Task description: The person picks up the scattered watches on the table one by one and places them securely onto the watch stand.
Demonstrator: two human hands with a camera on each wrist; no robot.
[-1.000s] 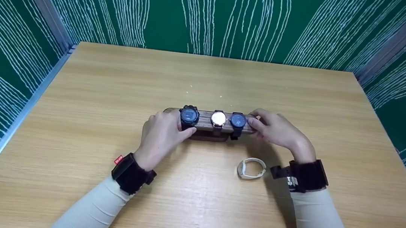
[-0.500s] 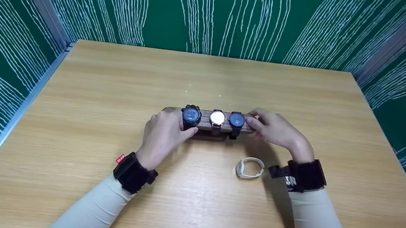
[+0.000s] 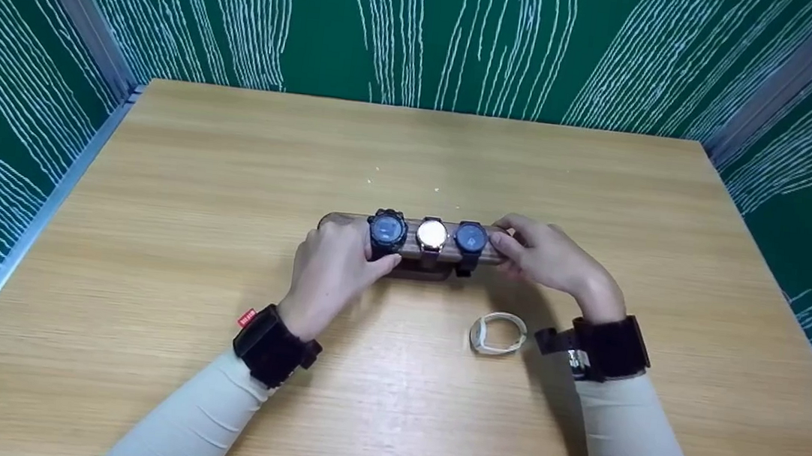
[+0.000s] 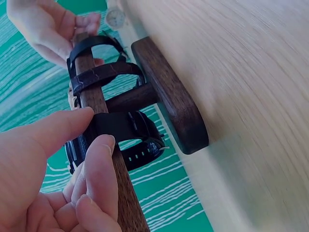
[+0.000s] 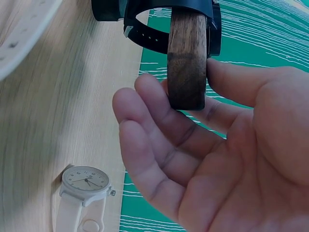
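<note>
A dark wooden watch stand [image 3: 410,242] bears three watches on its raised bar. My left hand [image 3: 335,270] pinches the chunky black digital watch [image 3: 388,230] near the bar's left part; its strap [image 4: 118,125] loops round the bar. My right hand [image 3: 557,259] holds the bar's right end [image 5: 187,82] between thumb and fingers. Between them sit a pale-dialled watch [image 3: 432,234] with a dark brown strap [image 4: 106,75] and a dark blue-faced watch [image 3: 471,237] with a black strap. The stand's base [image 4: 169,92] rests on the table below the bar.
A white watch [image 3: 478,334] with a closed strap lies on its side on the wooden table [image 3: 387,407], in front of the stand's right end. Small white specks [image 3: 436,190] lie behind the stand. Green walls with white lines [image 3: 322,23] enclose the table's back and sides.
My left hand has slid the black digital watch a little to the right along the bar, closer to the pale-dialled watch. The right hand keeps its hold on the bar's end.
</note>
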